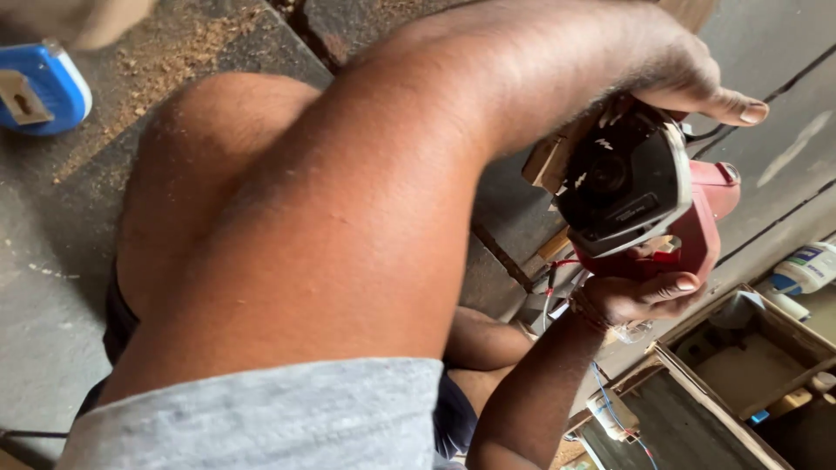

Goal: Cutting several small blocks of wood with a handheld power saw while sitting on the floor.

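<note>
Above the dusty floor | power tool [649, 196], red body, black guard, held between both hands | left hand [688, 74] curled over top | right hand [640, 296] cupping underneath | likely heavy, rigid; grip body, avoid guard | blue tape measure [39, 87] well apart

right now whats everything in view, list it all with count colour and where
power tool: one, red body with black guard, right of centre, between both hands
tape measure: one, blue, top left on the grey surface
sawdust: a scatter, tan, top left
wooden box: one, brown, bottom right
bottle: one, white and blue, right edge
wires: thin, blue and red, below the tool
left hand: under the tool, grip closed on it
right hand: on top of the tool, thumb out
</note>
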